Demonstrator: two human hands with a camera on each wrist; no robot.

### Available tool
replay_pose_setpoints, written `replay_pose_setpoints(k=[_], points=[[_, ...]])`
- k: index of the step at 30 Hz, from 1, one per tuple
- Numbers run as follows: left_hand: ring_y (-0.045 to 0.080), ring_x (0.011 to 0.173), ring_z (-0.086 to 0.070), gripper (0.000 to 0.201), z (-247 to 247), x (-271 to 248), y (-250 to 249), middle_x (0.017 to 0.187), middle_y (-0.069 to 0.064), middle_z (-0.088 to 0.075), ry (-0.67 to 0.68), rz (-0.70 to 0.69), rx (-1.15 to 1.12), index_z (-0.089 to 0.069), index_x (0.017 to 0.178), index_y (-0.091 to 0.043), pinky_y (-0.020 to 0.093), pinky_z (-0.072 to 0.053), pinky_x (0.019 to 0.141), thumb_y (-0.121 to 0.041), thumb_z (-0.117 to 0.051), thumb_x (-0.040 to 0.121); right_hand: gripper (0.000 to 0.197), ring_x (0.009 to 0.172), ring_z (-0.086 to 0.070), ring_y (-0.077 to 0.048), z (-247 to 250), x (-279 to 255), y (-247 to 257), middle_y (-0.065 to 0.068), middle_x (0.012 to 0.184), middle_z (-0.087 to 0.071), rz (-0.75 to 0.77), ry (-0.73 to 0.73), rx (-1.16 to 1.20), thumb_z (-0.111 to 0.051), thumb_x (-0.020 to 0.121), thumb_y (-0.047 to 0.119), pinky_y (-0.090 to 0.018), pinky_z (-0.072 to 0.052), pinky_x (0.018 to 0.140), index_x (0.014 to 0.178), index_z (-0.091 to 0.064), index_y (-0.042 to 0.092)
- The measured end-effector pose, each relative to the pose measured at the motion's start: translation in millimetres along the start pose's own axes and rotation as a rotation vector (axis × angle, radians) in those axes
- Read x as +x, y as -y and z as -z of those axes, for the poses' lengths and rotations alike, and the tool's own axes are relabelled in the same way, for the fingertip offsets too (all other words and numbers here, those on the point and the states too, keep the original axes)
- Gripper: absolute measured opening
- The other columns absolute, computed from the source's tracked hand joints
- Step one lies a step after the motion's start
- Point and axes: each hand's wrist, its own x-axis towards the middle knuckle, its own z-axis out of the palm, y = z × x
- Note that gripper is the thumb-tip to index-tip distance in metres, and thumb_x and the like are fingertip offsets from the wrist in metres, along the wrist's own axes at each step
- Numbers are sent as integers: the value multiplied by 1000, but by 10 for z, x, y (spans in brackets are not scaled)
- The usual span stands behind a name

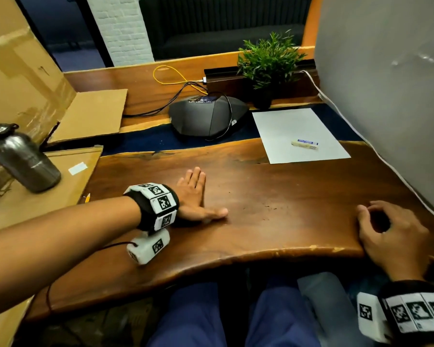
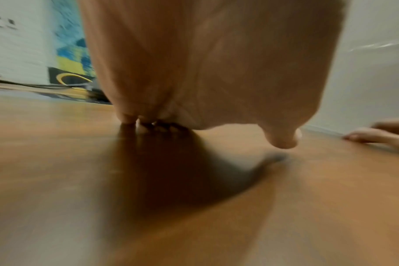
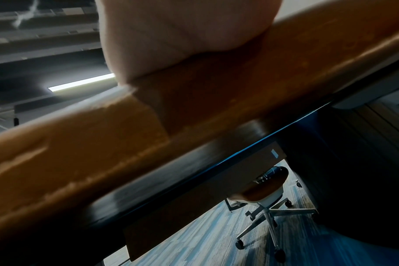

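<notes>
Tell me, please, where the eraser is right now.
In the head view, the eraser lies on the white paper, far right on the table, beyond the right hand.

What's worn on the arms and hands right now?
No sleeves or gloves. Behind the left hand and the right hand, a black wristband carries white blocks with black square markers; a white marked box adjoins each, the left one trailing a dark cable.

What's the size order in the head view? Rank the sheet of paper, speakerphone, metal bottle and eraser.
1. sheet of paper, only slightly ahead
2. speakerphone, nearly alike
3. metal bottle, nearer the camera, so unsure
4. eraser, clearly smallest
</notes>
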Motion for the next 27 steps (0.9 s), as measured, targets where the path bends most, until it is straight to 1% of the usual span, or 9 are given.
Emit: replay_pose_setpoints(k=[3, 6, 8, 11, 14, 18, 21, 25, 27], points=[[28, 142, 32, 134, -33, -40, -521, 151, 9, 41, 46, -210, 31, 30, 148, -11, 51, 7, 121, -101, -18, 62, 36, 97, -61, -33, 5, 7, 4, -13, 104, -71, 10, -4, 14, -51, 90, 45, -41, -48, 80, 92, -68, 13], [24, 145, 29, 117, -12, -16, -1062, 156, 7, 35, 45, -410, 10, 24, 152, -12, 50, 8, 122, -89, -24, 79, 36, 95, -61, -32, 18, -14, 6, -12, 104, -71, 7, 0, 16, -51, 90, 45, -39, -48, 77, 92, -68, 14], [20, 148, 24, 110, 65, 50, -1229, 160, 4, 29, 41, -448, -128, 18, 154, -13, 46, 7, 123, -84, -25, 83, 36, 95, -62, -32, 39, -21, -5, -12, 105, -71, 14, 5, 15, -51, 89, 44, -38, -48, 77, 93, -69, 13], [18, 150, 17, 123, 311, 171, -1067, 162, 2, 21, -77, -311, -306, 12, 157, -13, 43, 9, 122, -95, -16, 69, 35, 93, -62, -33, 52, -20, -1, -13, 102, -71, 32, -12, 32, -52, 89, 41, -37, -46, 76, 92, -70, 11], [26, 151, 13, 101, 558, 375, -529, 163, 10, 19, -183, -73, -195, 9, 157, -11, 45, 5, 120, -78, -21, 88, 35, 93, -62, -32, 34, -25, 1, -12, 101, -71, 20, -19, 26, -52, 90, 42, -33, -42, 74, 90, -70, 11], [29, 151, 12, 114, 490, 525, -46, 163, 12, 19, -53, 82, -78, 10, 156, -8, 47, 3, 121, -86, -23, 80, 36, 94, -62, -32, 12, -19, -4, -11, 101, -72, -3, -36, 16, -52, 90, 43, -32, -40, 73, 88, -70, 11], [31, 149, 19, 123, 340, 475, -264, 159, 14, 27, -67, -58, 19, 16, 154, -6, 45, 4, 121, -87, -33, 77, 36, 93, -62, -31, 0, -27, -4, -10, 99, -72, -12, -51, 11, -53, 91, 43, -34, -43, 73, 86, -70, 12], [26, 146, 28, 130, 232, 382, -906, 156, 8, 35, 3, -332, 84, 23, 152, -11, 49, 6, 122, -96, -27, 68, 36, 93, -63, -31, 0, -13, -4, -10, 100, -72, -13, -46, 12, -53, 91, 44, -37, -46, 74, 88, -70, 12], [23, 146, 27, 123, 225, 285, -1236, 158, 6, 33, 35, -439, 103, 21, 154, -13, 47, 7, 122, -92, -29, 74, 35, 92, -63, -30, 3, -26, -11, -9, 99, -72, -11, -40, 5, -52, 91, 44, -36, -46, 74, 88, -70, 13]])
